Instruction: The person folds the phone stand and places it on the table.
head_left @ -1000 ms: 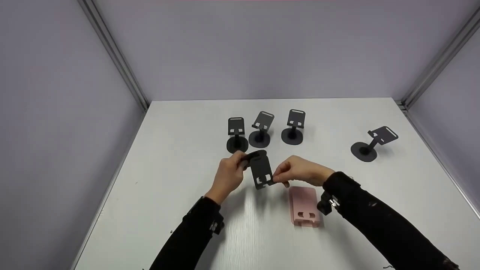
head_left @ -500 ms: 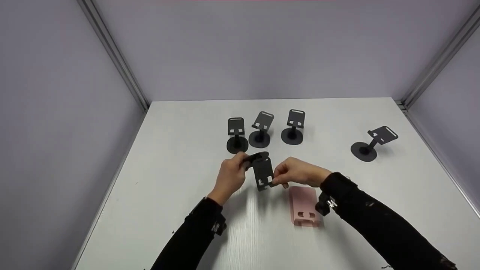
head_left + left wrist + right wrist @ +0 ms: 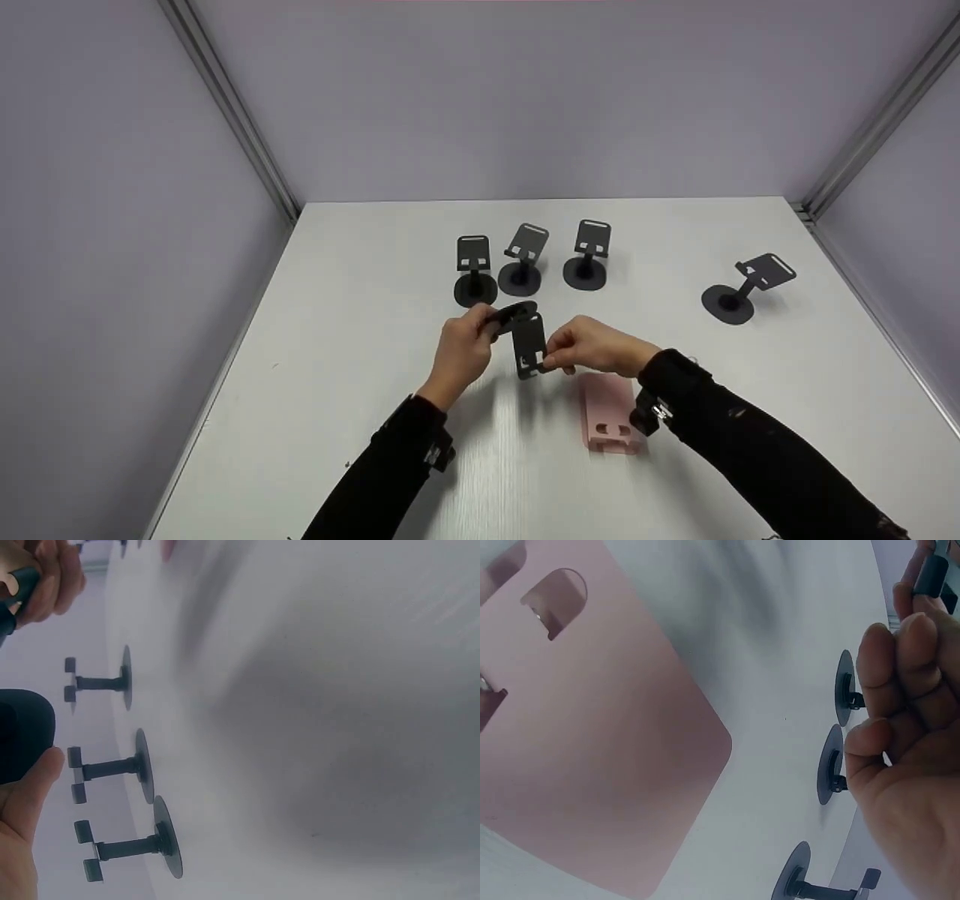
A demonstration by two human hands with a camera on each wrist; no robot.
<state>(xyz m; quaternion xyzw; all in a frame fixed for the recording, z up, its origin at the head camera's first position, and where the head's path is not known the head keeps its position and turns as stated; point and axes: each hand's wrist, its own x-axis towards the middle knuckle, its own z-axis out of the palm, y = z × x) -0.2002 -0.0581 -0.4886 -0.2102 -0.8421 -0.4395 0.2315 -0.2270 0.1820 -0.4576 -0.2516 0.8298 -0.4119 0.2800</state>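
Left hand (image 3: 459, 351): your fingers are closed round the rim of the held stand's base; the thumb lies along its edge, presumably to steady it.
Right hand (image 3: 592, 346): your fingertips pinch the lower lip of its plate, fingers bent; likely the handiest edge for turning the plate.
Held black stand (image 3: 529, 345): between your hands, raised off the table, base tipped up near the plate's top end; the joint is too small to judge.
Pink piece (image 3: 607, 405): flat on the white table (image 3: 337, 360), just below your right hand, apparently within easy reach.
Three black stands (image 3: 527, 241): upright beyond your hands, side by side; the broad round bases seem to keep them steady.
Lone black stand (image 3: 765, 271): upright at far right, well apart, plate turned aslant; reason not evident.
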